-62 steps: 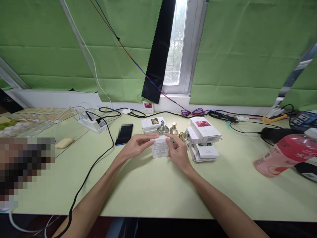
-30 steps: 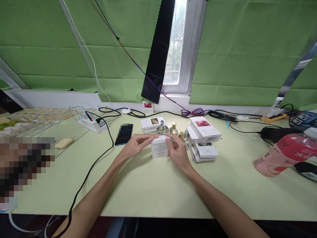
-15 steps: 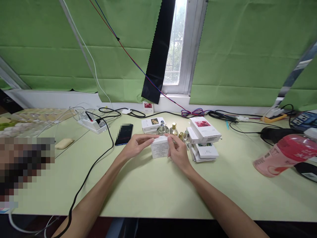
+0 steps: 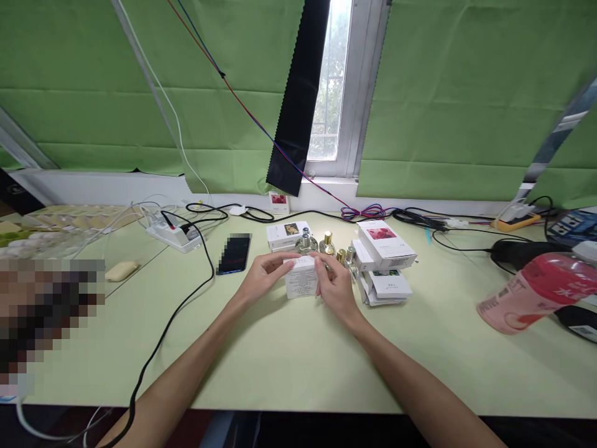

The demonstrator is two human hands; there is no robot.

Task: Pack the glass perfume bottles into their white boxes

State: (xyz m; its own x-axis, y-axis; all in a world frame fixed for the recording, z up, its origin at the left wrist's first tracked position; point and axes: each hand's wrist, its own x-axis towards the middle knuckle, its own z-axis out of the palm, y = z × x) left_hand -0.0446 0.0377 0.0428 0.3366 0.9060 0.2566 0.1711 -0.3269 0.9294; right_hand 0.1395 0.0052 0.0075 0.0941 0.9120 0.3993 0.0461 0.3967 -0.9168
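A small white carton (image 4: 301,280) with fine print on its near side is held between both hands above the pale green table. My left hand (image 4: 265,274) grips its left top edge, thumb on the near side. My right hand (image 4: 334,283) closes on its right edge. Some fingertips are hidden behind the carton. Just past it stand glass perfume bottles (image 4: 306,244), some with gold caps (image 4: 328,238). On the right is a stack of white boxes, the top box (image 4: 386,244) bearing a red picture. Another white box (image 4: 285,235) lies behind my left hand.
A phone (image 4: 234,253) lies left of my left hand. A black cable (image 4: 173,323) crosses the table from a white power strip (image 4: 171,235). At the right stands a pink bottle (image 4: 532,292). More cables (image 4: 417,218) run along the back edge.
My left hand's thumb and fingers have shifted slightly on the carton's top edge. The carton and my right hand stay nearly in place.
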